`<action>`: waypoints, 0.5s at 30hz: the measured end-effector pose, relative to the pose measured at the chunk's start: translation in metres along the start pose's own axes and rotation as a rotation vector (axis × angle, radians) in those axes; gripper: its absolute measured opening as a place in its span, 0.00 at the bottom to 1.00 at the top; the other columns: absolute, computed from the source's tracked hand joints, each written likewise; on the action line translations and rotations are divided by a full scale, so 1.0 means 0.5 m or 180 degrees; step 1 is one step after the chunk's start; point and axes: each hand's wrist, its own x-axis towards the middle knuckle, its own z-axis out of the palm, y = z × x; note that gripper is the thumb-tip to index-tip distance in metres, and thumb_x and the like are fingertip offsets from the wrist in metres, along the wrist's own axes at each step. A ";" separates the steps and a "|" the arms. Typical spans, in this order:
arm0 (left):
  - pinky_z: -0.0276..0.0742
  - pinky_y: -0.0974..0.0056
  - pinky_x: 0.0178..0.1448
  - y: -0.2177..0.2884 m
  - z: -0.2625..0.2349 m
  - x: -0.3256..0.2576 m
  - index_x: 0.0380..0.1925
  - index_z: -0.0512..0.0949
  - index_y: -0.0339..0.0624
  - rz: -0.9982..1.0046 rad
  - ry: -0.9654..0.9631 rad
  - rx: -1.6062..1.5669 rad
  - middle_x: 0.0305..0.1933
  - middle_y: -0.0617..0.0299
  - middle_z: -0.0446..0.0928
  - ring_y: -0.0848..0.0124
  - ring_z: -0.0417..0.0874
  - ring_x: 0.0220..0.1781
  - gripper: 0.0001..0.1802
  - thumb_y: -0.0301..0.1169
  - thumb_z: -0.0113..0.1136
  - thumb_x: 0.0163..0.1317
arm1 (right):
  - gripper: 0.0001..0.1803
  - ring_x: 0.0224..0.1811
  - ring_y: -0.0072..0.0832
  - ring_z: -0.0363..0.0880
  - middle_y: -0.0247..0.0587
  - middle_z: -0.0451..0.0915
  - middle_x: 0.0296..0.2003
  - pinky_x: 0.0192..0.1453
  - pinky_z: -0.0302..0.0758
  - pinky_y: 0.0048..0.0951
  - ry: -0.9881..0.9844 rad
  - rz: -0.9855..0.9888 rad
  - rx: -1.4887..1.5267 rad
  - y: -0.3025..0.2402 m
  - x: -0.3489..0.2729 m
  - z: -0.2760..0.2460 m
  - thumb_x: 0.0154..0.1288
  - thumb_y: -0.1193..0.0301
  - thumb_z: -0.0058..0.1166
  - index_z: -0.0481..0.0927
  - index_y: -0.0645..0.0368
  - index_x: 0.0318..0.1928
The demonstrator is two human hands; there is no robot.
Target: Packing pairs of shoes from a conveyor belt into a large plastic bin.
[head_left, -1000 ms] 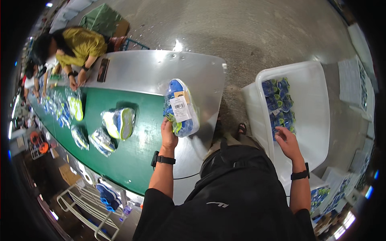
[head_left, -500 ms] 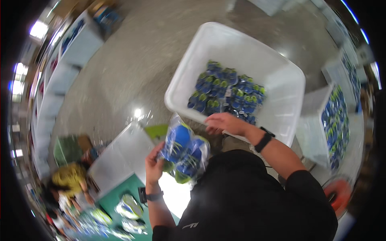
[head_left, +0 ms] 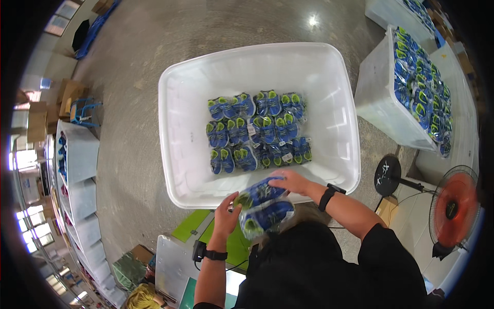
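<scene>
A clear plastic bag with a pair of blue and lime-green shoes (head_left: 265, 215) is held between my two hands at the near rim of a big white bin (head_left: 169, 129). My left hand (head_left: 225, 216) grips the bag's left end, near the shoes' green openings. At its upper right, my right hand (head_left: 293, 182) has its fingers closed on the bag near a shoe's toe. Rows of bagged shoes (head_left: 265, 130), also blue with lime green, lie flat on the bin floor, some with white tags.
Another white bin (head_left: 378, 82), heaped with bagged shoes, stands at the right. Near it are a red fan (head_left: 455, 206) and a round black base (head_left: 387, 175). White bins (head_left: 81, 154) line the left. A person's yellow sleeve (head_left: 144, 297) shows at lower left beside a table.
My body has turned toward the bin, which now sits centred ahead. The bagged shoes have moved to the bin's near rim, and my right hand has taken hold of them too.
</scene>
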 end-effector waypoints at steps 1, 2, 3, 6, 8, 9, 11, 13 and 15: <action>0.78 0.56 0.64 -0.004 0.020 0.029 0.62 0.80 0.44 -0.0079 0.0119 0.0025 0.60 0.53 0.83 0.59 0.82 0.63 0.24 0.30 0.64 0.64 | 0.35 0.50 0.28 0.83 0.42 0.83 0.49 0.37 0.85 0.31 0.0025 0.0006 0.0055 0.010 0.003 -0.039 0.64 0.53 0.70 0.76 0.61 0.64; 0.78 0.54 0.64 -0.013 0.037 0.062 0.61 0.80 0.43 -0.0155 0.0238 0.0048 0.60 0.53 0.83 0.59 0.82 0.64 0.23 0.31 0.63 0.66 | 0.34 0.48 0.27 0.84 0.40 0.83 0.49 0.37 0.85 0.31 0.0302 -0.0040 0.0291 0.020 0.006 -0.079 0.65 0.53 0.69 0.77 0.61 0.64; 0.77 0.51 0.65 -0.039 0.055 0.087 0.58 0.82 0.43 -0.0243 0.0284 0.0070 0.59 0.51 0.82 0.54 0.82 0.63 0.21 0.32 0.64 0.65 | 0.33 0.46 0.25 0.84 0.37 0.83 0.48 0.36 0.84 0.31 0.0573 -0.0082 0.0517 0.031 0.012 -0.116 0.67 0.53 0.68 0.77 0.60 0.64; 0.77 0.49 0.65 -0.138 0.084 0.137 0.55 0.82 0.42 -0.0051 0.0233 0.1053 0.57 0.48 0.82 0.47 0.81 0.60 0.20 0.33 0.64 0.63 | 0.30 0.42 0.25 0.84 0.34 0.84 0.46 0.36 0.84 0.32 0.1272 0.0038 0.0956 0.103 0.062 -0.214 0.69 0.54 0.66 0.77 0.57 0.64; 0.74 0.48 0.66 -0.197 0.093 0.145 0.52 0.83 0.41 -0.0088 0.0205 0.1328 0.55 0.47 0.83 0.46 0.80 0.59 0.18 0.34 0.64 0.62 | 0.28 0.41 0.23 0.83 0.31 0.84 0.44 0.36 0.84 0.33 0.1425 0.0197 0.1250 0.157 0.100 -0.276 0.70 0.55 0.65 0.78 0.53 0.65; 0.72 0.48 0.67 -0.220 0.096 0.149 0.51 0.84 0.42 -0.0234 0.0229 0.1688 0.54 0.48 0.83 0.48 0.80 0.60 0.17 0.35 0.64 0.63 | 0.27 0.41 0.23 0.83 0.29 0.84 0.43 0.37 0.83 0.33 0.1581 0.0193 0.1644 0.185 0.119 -0.305 0.70 0.55 0.65 0.78 0.51 0.64; 0.70 0.49 0.69 -0.269 0.098 0.157 0.50 0.84 0.42 -0.0420 0.0236 0.2055 0.54 0.49 0.83 0.51 0.79 0.60 0.17 0.35 0.63 0.63 | 0.22 0.41 0.23 0.84 0.28 0.85 0.43 0.40 0.83 0.34 0.1813 0.0217 0.2228 0.238 0.165 -0.355 0.73 0.54 0.62 0.79 0.49 0.60; 0.66 0.51 0.71 -0.302 0.103 0.166 0.48 0.85 0.45 -0.0395 0.0431 0.2499 0.52 0.52 0.83 0.56 0.78 0.62 0.15 0.36 0.63 0.63 | 0.20 0.41 0.24 0.84 0.29 0.86 0.43 0.41 0.83 0.34 0.1936 0.0086 0.2591 0.296 0.223 -0.405 0.74 0.54 0.60 0.80 0.49 0.58; 0.65 0.52 0.71 -0.295 0.121 0.193 0.47 0.85 0.46 -0.0513 0.0428 0.2598 0.51 0.54 0.83 0.57 0.78 0.62 0.14 0.35 0.63 0.63 | 0.18 0.42 0.26 0.85 0.29 0.86 0.44 0.42 0.85 0.37 0.2055 -0.0235 0.3074 0.371 0.294 -0.466 0.79 0.54 0.53 0.79 0.51 0.57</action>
